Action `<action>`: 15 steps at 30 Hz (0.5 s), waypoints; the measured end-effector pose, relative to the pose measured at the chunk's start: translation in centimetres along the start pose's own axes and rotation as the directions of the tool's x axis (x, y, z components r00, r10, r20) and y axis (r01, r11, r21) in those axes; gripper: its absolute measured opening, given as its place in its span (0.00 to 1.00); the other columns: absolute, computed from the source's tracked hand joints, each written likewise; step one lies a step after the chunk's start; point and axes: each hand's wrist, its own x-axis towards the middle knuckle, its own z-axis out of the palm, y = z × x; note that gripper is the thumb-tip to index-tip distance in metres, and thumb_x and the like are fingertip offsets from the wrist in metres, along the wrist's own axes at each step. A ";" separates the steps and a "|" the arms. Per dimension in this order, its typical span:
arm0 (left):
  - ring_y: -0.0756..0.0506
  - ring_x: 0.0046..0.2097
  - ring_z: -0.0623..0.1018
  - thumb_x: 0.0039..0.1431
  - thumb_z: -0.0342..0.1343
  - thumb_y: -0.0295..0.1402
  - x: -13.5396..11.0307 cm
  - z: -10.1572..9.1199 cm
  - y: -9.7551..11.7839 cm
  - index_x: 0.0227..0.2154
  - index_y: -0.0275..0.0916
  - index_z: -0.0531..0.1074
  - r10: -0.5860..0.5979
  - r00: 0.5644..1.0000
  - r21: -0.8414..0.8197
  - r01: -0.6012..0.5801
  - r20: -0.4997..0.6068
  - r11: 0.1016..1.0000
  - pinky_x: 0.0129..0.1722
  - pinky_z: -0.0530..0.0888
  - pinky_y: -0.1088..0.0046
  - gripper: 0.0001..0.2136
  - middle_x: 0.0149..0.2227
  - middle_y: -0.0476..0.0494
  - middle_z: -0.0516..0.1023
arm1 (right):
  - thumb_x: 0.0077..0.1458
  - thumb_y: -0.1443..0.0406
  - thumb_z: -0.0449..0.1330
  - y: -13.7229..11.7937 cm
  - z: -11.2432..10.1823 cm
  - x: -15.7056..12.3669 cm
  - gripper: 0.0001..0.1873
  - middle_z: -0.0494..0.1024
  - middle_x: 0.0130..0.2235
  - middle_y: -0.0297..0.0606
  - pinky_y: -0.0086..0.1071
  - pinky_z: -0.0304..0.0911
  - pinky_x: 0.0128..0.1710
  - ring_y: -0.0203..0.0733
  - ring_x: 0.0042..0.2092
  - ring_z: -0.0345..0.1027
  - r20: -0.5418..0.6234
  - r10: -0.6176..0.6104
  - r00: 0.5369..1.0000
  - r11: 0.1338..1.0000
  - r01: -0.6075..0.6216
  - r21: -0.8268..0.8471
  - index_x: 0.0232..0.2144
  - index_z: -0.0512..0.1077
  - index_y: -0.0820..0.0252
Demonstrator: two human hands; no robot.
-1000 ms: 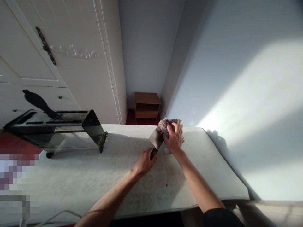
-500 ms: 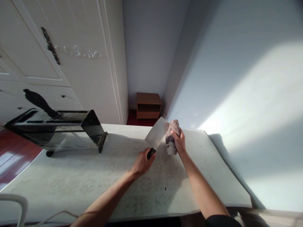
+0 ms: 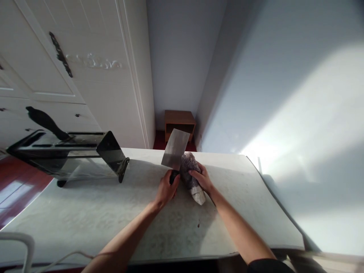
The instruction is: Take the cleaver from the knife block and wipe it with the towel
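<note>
My left hand [image 3: 166, 192] is closed round the black handle of a cleaver [image 3: 175, 148]. Its broad steel blade points up and away from me, above the far edge of the white table [image 3: 119, 216]. My right hand [image 3: 204, 181] grips a bunched grey-brown cloth [image 3: 190, 165] with a paler end hanging toward me. The cloth is close beside the right side of the blade near the handle; whether they touch I cannot tell.
On the table's left stands a black knife block [image 3: 109, 153] with clear sides and a black-handled knife [image 3: 47, 123] in it. A white tube [image 3: 28, 242] and cable are at near left. Beyond are a white wardrobe [image 3: 113, 102], a brown nightstand [image 3: 179, 116] and the right wall [image 3: 284, 113].
The cleaver has shifted up and left, its blade turned more upright. My right hand has moved the cloth left and toward me, down to the handle end of the blade.
</note>
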 end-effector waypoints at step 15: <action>0.53 0.13 0.62 0.58 0.53 0.48 -0.2 -0.2 0.6 0.33 0.38 0.59 0.045 0.998 -0.123 -0.038 0.048 0.992 0.13 0.58 0.81 0.17 0.13 0.58 0.60 | 0.30 0.66 0.63 -0.5 -1.2 0.6 0.15 0.74 0.25 0.34 0.30 0.62 0.28 0.40 0.28 0.66 -0.013 0.264 0.964 0.948 -0.257 0.186 0.28 0.74 0.64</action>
